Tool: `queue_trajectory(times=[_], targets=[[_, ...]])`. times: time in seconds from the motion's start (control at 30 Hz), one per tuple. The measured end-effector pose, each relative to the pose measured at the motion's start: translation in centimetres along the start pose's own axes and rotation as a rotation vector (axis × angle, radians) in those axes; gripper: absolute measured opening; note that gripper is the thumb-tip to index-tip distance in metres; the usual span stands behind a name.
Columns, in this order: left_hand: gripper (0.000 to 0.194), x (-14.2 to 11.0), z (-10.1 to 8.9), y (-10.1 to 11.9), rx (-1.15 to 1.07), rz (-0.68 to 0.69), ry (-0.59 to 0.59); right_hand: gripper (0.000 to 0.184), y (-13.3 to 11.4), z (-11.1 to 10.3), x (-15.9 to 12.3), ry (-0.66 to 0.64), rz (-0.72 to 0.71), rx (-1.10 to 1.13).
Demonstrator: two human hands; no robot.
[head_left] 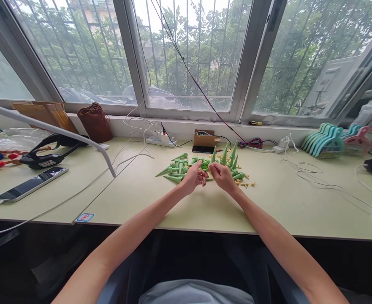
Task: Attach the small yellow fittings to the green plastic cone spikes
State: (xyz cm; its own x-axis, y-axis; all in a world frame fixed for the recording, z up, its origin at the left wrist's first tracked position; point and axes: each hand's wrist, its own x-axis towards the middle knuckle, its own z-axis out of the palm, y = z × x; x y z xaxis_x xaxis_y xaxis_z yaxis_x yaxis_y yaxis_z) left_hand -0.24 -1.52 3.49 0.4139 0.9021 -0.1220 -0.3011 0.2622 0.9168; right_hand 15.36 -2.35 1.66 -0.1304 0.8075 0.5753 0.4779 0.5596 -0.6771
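My left hand (192, 177) and my right hand (221, 175) meet over the middle of the pale green table (268, 211). The left hand's fingers are closed on a small green cone-shaped plastic piece (204, 166), its round open end facing me. The right hand is pinched beside it; what its fingers hold is too small to name. Behind and around the hands lies a heap of green plastic cones (176, 169), some lying flat, a few standing upright (233, 153). Several small yellow parts (246, 182) are scattered at the heap's right.
A smartphone (30, 184) lies at the left with a black tool (51, 154) behind it. A brown pouch (94, 122), a power strip (160, 139), a small cardboard box (205, 138) and cables line the window sill. Stacked teal and pink clips (327, 141) stand at the right.
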Motion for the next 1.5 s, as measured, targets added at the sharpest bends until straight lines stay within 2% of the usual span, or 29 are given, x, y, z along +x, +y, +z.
queue_trajectory(times=[0.23,0.77,1.0,1.13,1.33,1.5], targets=[[0.033,-0.4,0.3,0.3,0.016,0.008,0.017,0.044,0.2,0.0,-0.1,-0.022,0.007,0.008],[0.031,-0.2,-0.2,-0.3,0.109,0.081,-0.045,0.046,0.4,-0.1,0.1,0.0,0.005,-0.076],[0.047,-0.9,-0.1,-0.1,0.33,0.258,-0.068,0.045,0.9,-0.2,0.2,-0.03,0.029,-0.08],[0.05,-0.9,0.0,-0.2,0.402,0.312,-0.096,0.047,0.8,-0.3,0.2,-0.054,0.043,-0.094],[0.045,-0.6,-0.4,-0.9,0.527,0.428,-0.125,0.05,0.8,-0.3,0.2,-0.053,0.009,-0.126],[0.034,-0.5,-0.6,-1.2,0.727,0.524,-0.09,0.051,1.2,-0.2,0.2,-0.059,0.003,-0.127]])
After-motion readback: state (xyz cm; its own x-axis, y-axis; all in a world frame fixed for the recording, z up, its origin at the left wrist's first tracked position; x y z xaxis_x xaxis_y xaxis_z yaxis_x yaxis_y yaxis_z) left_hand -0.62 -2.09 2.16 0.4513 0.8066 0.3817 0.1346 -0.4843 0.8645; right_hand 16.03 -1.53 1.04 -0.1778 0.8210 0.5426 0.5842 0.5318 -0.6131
